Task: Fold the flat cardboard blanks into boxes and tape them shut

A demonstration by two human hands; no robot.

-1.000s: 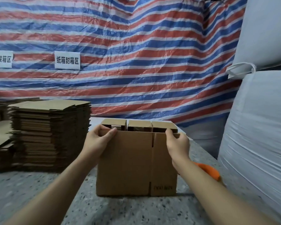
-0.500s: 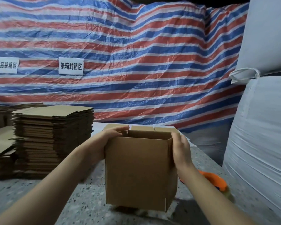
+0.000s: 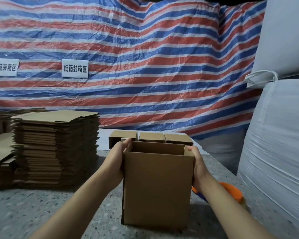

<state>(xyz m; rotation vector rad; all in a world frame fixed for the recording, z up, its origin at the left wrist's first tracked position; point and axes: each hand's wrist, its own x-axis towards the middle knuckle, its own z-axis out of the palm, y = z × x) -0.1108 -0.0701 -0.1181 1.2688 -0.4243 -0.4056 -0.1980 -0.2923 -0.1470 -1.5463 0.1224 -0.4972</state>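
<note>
While the box (image 3: 156,188) stands upright in the middle of the speckled tabletop (image 3: 41,209), I've got both hands on it: the left hand (image 3: 116,161) is pressed against its left wall with the fingers reaching up to the top rim, and the right hand (image 3: 196,167) is cupped round the right wall, thumb at the top corner. So both are gripping the box, one per side. The top is open and I can see down into it a little; no print that I can read on the face toward me. Just behind it sits a row of folded boxes (image 3: 150,138), three side by side. Off to the left there's a tall stack of flat blanks (image 3: 56,149), with a lower pile (image 3: 0,154) beside that at the frame edge. Something orange (image 3: 231,190) pokes out from behind my right forearm; can't tell what it is. Backdrop is a red, white and blue striped tarp (image 3: 145,66) with two white paper signs stuck on it: the left sign (image 3: 5,67) reads 食品装箱区 and the other sign (image 3: 75,68) reads 纸箱封箱区. Big white sacks (image 3: 280,135) are piled on the right.
</note>
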